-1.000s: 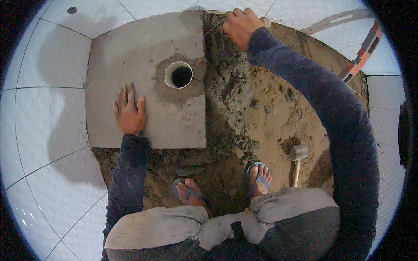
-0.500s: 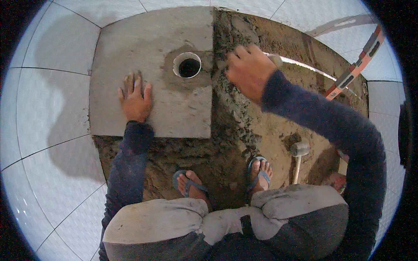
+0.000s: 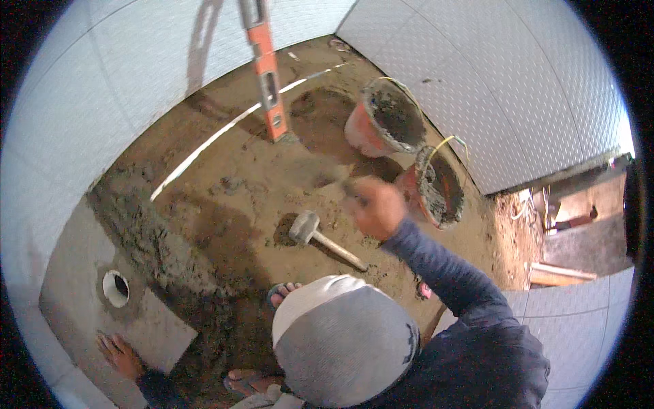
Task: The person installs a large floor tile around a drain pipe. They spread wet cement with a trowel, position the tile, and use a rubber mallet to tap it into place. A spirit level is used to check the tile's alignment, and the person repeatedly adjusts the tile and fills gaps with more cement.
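Observation:
My left hand (image 3: pixel 120 356) lies open on a grey square tile (image 3: pixel 163 320), just below a white pipe (image 3: pixel 109 290) set in it. My right hand (image 3: pixel 376 208), smeared by motion, is closed on what looks like a trowel (image 3: pixel 323 177), its blurred blade pointing left over the wet mortar. Just below that hand, a grey-headed mallet (image 3: pixel 305 226) with a wooden handle lies on the mortar bed (image 3: pixel 225 232).
An orange spirit level (image 3: pixel 274 112) rises from the mortar beside a long white strip (image 3: pixel 194 157). Two mortar-caked red buckets (image 3: pixel 361 133) (image 3: pixel 412 194) stand by the patterned right wall (image 3: pixel 490 95). An opening (image 3: pixel 579 238) with boards is at the right.
The view has swung to the right, bringing both buckets into sight. My right hand has moved from the tile's edge toward the buckets with the tool; my left hand stays on the tile.

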`<state>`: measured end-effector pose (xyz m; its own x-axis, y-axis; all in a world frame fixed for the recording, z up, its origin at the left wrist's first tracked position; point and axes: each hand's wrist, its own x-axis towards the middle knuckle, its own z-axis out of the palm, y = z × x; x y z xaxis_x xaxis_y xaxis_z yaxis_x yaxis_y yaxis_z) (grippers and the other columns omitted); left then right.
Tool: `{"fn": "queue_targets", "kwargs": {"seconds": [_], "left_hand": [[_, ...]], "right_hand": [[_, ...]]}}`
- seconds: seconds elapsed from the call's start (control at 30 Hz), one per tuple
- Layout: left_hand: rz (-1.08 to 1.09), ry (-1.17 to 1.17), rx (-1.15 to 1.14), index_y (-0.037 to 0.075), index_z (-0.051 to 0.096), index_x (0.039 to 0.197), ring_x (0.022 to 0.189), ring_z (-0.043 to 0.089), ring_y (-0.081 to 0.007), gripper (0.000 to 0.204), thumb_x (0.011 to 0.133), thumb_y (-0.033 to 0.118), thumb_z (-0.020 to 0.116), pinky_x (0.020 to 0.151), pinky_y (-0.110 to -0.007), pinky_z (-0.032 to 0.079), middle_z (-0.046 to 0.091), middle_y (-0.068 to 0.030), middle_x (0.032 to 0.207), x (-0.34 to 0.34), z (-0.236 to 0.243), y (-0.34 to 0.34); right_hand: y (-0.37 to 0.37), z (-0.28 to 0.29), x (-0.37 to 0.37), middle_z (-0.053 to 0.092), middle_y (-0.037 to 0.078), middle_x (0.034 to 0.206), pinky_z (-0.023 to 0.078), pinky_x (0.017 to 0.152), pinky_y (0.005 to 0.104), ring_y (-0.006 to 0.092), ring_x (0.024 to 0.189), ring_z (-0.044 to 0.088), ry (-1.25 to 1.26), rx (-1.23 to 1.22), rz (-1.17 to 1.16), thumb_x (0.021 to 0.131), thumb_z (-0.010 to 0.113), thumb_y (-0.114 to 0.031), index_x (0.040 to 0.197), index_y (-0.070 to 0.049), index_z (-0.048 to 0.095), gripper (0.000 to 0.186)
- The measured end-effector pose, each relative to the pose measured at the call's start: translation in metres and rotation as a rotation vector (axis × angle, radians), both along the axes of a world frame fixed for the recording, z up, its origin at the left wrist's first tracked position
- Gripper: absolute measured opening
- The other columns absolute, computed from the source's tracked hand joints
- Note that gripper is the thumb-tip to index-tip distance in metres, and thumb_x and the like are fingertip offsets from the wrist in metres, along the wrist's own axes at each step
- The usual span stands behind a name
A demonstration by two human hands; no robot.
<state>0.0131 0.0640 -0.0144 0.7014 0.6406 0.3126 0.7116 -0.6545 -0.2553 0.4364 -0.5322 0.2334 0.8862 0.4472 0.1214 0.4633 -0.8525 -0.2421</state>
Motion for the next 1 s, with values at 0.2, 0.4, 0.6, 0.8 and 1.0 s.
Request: {"fn": "queue_targets", "kwargs": {"seconds": [0.2, 0.4, 0.6, 0.8, 1.0], "left_hand": [[-0.138, -0.157, -0.101, 0.004, 0.056, 0.139, 0.138, 0.044, -0.0324, 0.047, 0.105, 0.035, 0.045, 0.114, -0.045, 0.035, 0.05, -0.0179, 0.147, -0.024, -0.025, 0.024], [0.02, -0.196, -0.168, 0.008, 0.056, 0.139, 0.138, 0.045, -0.0318, 0.043, 0.107, 0.032, 0.039, 0.117, -0.047, 0.031, 0.05, -0.0171, 0.147, -0.023, -0.024, 0.019], [-0.051, -0.252, -0.151, 0.01, 0.059, 0.134, 0.135, 0.048, -0.0312, 0.039, 0.105, 0.029, 0.041, 0.115, -0.048, 0.033, 0.052, -0.0161, 0.145, 0.017, -0.013, -0.002], [-0.141, -0.31, -0.157, 0.011, 0.063, 0.126, 0.131, 0.051, -0.0305, 0.034, 0.101, 0.027, 0.046, 0.112, -0.047, 0.036, 0.054, -0.0149, 0.142, 0.099, 0.008, -0.049], [-0.098, -0.295, -0.125, 0.011, 0.067, 0.118, 0.128, 0.054, -0.0299, 0.029, 0.098, 0.025, 0.052, 0.108, -0.046, 0.04, 0.057, -0.0137, 0.14, 0.06, 0.019, -0.033]], "right_hand": [[-0.165, 0.105, 0.039, 0.07, 0.023, 0.108, 0.056, 0.086, 0.0468, 0.039, 0.099, 0.069, 0.027, -0.44, -0.643, 0.08, 0.068, -0.038, 0.11, -0.006, 0.072, 0.043], [-0.273, 0.093, 0.038, 0.072, 0.022, 0.106, 0.055, 0.088, 0.0482, 0.0379, 0.1, 0.07, 0.205, -0.789, -0.892, 0.077, 0.067, -0.029, 0.108, -0.007, 0.072, 0.038], [-0.327, 0.031, 0.043, 0.07, 0.016, 0.119, 0.055, 0.092, 0.0473, 0.0353, 0.109, 0.068, 0.369, -0.779, -0.97, 0.08, 0.068, -0.035, 0.115, -0.01, 0.072, 0.043], [-0.362, -0.057, 0.066, 0.063, 0.015, 0.133, 0.049, 0.102, 0.0495, 0.0361, 0.122, 0.061, 0.578, -0.514, -1.002, 0.075, 0.07, -0.054, 0.128, -0.013, 0.064, 0.067], [-0.414, -0.033, 0.027, 0.073, 0.014, 0.099, 0.056, 0.077, 0.046, 0.032, 0.088, 0.071, 0.505, -0.427, -0.374, 0.085, 0.066, -0.032, 0.104, -0.013, 0.075, 0.028]]}}
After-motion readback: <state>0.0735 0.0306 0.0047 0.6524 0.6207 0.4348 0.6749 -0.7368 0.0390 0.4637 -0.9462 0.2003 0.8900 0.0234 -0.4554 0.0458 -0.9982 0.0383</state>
